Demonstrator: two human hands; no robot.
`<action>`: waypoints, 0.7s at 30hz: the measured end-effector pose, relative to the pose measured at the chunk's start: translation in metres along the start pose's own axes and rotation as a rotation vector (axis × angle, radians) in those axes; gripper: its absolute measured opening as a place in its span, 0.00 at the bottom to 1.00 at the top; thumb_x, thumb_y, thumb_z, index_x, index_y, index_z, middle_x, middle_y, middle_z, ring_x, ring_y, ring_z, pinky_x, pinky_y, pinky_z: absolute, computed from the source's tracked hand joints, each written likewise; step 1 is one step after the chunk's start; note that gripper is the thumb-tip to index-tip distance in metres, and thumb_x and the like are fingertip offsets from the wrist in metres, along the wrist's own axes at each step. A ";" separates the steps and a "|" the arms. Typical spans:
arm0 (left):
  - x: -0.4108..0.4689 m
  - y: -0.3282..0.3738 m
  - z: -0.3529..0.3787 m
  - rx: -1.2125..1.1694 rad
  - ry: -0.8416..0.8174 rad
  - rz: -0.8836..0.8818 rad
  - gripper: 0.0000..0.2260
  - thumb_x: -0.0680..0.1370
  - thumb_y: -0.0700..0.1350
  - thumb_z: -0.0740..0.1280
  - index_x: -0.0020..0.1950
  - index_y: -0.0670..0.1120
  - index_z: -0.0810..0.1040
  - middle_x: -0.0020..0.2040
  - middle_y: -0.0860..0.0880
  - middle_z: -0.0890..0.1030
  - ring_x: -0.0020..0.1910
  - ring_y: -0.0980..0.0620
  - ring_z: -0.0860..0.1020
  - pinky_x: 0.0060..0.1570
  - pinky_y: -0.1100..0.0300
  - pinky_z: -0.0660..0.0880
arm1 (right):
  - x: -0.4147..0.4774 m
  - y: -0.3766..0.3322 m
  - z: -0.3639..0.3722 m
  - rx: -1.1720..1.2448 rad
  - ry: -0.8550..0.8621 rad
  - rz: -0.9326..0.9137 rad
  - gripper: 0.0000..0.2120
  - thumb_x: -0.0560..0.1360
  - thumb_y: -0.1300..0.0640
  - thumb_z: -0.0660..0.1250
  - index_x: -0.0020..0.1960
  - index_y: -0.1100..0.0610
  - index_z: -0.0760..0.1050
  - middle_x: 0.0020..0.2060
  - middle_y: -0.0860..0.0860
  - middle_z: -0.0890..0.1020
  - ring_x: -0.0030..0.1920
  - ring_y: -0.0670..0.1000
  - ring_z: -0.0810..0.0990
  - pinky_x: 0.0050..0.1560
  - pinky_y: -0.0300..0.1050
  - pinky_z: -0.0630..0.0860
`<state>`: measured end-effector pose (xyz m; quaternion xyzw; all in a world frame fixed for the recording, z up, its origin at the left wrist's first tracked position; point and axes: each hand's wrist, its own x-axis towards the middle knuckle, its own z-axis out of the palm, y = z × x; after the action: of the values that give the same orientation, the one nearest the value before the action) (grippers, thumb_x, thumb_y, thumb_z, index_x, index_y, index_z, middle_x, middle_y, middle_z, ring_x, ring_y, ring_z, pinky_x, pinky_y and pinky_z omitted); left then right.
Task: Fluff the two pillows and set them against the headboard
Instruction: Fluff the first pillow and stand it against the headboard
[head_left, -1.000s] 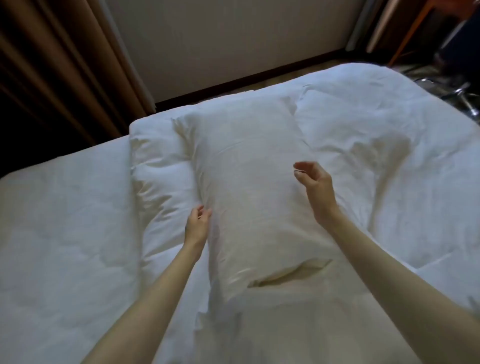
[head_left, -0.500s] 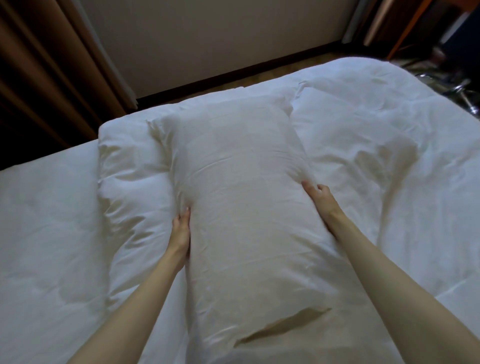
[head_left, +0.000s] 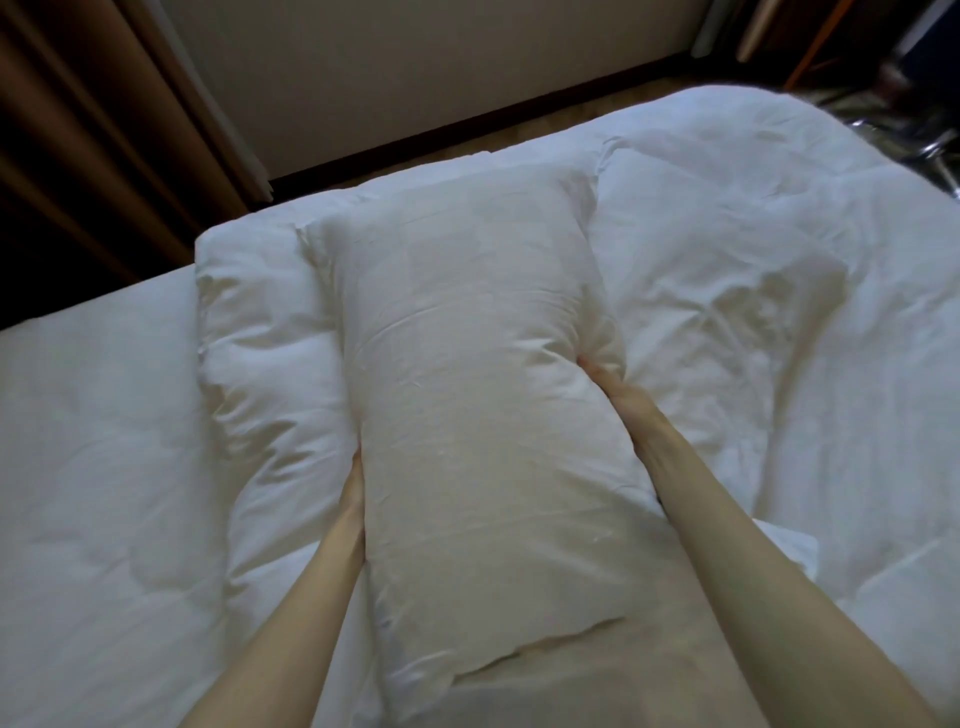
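A wide bed (head_left: 104, 467) covered in a rumpled white duvet (head_left: 753, 322) fills most of the view, with brown curtains (head_left: 78, 130) hanging at the upper left, a pale wall (head_left: 415, 67) with a dark skirting board beyond the far edge, and dim, blurred furniture in the upper right corner. Two white pillows lie on the bed: the upper pillow (head_left: 478, 389) runs lengthwise away from the camera, resting partly on top of the lower pillow (head_left: 260, 353), which sticks out to its left. Both bare forearms reach forward from the bottom of the frame. The left hand (head_left: 353, 488) is pressed flat against the upper pillow's left side — its fingers are hidden by the fabric, so its grip cannot be told. The right hand (head_left: 613, 395) pushes into the right side, denting it inward — fingers sunk into the cloth, closed or spread unclear.
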<state>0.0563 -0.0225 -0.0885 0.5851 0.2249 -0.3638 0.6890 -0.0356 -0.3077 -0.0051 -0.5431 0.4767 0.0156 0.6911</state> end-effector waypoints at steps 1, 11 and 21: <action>-0.004 0.003 0.001 0.011 0.023 0.019 0.16 0.83 0.48 0.51 0.42 0.45 0.73 0.25 0.50 0.81 0.24 0.56 0.79 0.27 0.66 0.77 | -0.005 -0.001 0.004 0.047 -0.002 -0.021 0.23 0.68 0.46 0.74 0.57 0.60 0.77 0.43 0.49 0.85 0.34 0.44 0.84 0.26 0.34 0.76; -0.071 0.055 -0.040 0.431 0.694 0.417 0.19 0.81 0.41 0.59 0.35 0.29 0.72 0.39 0.28 0.75 0.43 0.34 0.72 0.42 0.48 0.65 | -0.072 -0.010 0.048 0.108 0.026 -0.169 0.11 0.70 0.61 0.71 0.50 0.63 0.74 0.38 0.54 0.79 0.39 0.54 0.79 0.28 0.35 0.76; -0.179 0.054 -0.114 0.272 0.931 0.723 0.16 0.79 0.45 0.61 0.34 0.38 0.67 0.30 0.43 0.68 0.36 0.47 0.68 0.35 0.57 0.59 | -0.158 0.025 0.091 -0.089 -0.020 -0.157 0.17 0.76 0.58 0.65 0.63 0.64 0.71 0.48 0.54 0.77 0.38 0.50 0.73 0.19 0.32 0.69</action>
<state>-0.0022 0.1339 0.0534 0.8049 0.2413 0.1620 0.5173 -0.0766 -0.1493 0.0791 -0.6090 0.4243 -0.0120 0.6701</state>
